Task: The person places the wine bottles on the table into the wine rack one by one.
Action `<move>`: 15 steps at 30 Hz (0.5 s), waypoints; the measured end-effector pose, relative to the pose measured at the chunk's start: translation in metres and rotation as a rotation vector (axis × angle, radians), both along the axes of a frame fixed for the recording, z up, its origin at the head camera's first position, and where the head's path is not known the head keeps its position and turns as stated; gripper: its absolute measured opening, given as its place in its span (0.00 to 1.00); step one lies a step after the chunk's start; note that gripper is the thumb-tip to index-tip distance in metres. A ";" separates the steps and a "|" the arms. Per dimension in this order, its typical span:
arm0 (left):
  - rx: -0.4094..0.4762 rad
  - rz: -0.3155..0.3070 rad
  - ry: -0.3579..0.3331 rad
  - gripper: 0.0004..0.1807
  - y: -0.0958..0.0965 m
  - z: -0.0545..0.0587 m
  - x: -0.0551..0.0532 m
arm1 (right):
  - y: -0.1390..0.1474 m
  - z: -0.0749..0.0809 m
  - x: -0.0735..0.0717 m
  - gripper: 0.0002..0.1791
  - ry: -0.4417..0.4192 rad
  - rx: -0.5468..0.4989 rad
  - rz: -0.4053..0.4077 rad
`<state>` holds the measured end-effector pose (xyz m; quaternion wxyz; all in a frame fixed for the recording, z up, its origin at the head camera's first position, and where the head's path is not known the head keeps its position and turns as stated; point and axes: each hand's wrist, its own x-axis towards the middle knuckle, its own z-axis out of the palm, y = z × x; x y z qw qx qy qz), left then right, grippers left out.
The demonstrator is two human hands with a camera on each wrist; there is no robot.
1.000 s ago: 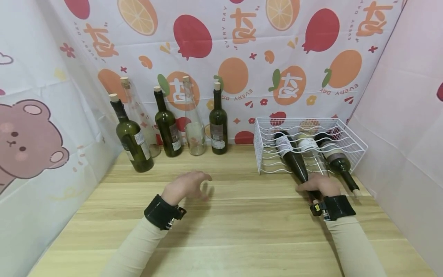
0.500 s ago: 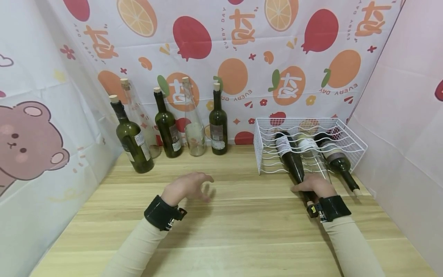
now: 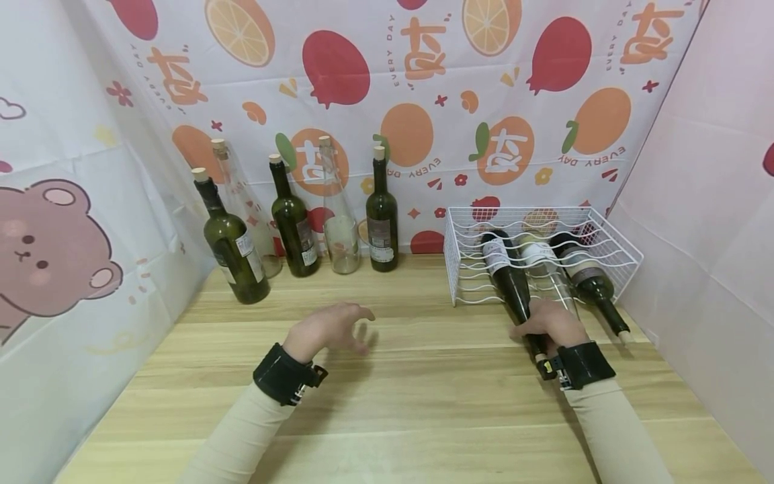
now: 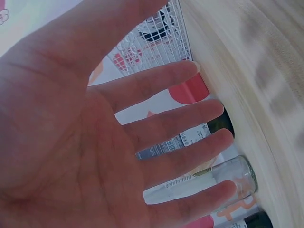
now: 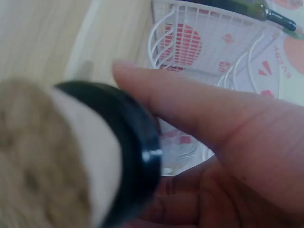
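Lying in the white wire rack (image 3: 450,259), as the head view shows, the dark wine bottle (image 3: 512,286) has its base at the far side and its neck toward the person, coming out over the desk (image 3: 417,417). Its long axis goes aslant, from far left to near right. Just to its right lies a clear glass bottle (image 3: 547,267), then a dark green bottle (image 3: 592,286). The right hand (image 3: 553,323) is at the neck, so it is the nearer one. The left hand (image 3: 326,329) hangs above the desk, well apart from the rack, in front of the five standing bottles (image 3: 296,232).

In the left wrist view, the fingers are spread wide and hold nothing; some standing bottles and the rack appear beyond them.

In the right wrist view, the cork (image 5: 38,161) is very near the camera. The thumb lies at one side of the neck and the other fingers bend at the opposite side, partly hidden; I judge that they hold the neck. Sliding this bottle would therefore depend on keeping the hand in line with its axis.
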<state>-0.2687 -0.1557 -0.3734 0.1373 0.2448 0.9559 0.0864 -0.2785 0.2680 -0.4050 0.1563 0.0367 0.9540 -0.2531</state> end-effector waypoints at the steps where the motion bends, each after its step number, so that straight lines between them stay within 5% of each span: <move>1: 0.000 0.001 0.000 0.37 0.000 0.000 0.000 | -0.001 0.001 0.001 0.23 0.016 0.001 0.008; 7: 0.000 0.013 0.000 0.37 -0.001 0.001 0.002 | -0.005 0.002 0.001 0.21 0.102 0.049 0.061; 15: -0.013 0.017 0.003 0.38 -0.001 0.001 0.002 | -0.005 0.001 -0.004 0.19 0.105 0.057 0.072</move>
